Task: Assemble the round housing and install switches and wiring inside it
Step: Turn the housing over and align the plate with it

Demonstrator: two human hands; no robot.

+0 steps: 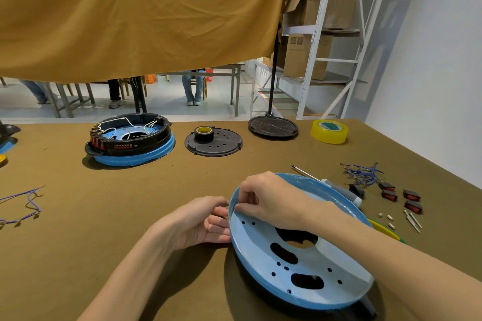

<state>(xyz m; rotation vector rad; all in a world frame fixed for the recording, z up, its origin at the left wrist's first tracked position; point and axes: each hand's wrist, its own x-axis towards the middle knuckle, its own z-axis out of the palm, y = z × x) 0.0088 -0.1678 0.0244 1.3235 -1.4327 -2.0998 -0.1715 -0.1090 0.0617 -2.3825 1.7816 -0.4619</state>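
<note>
I could not read a single word anywhere. The finished round black-and-blue housing (129, 138) at the far side of the worktop carried a short line of pale characters above a row of small red marks on its black side wall, but both were too small and blurred for me to make out. The brown cardboard boxes (304, 56) on the white metal shelf rack showed faint printed square marks and lines of print, equally illegible to me from here.
</note>
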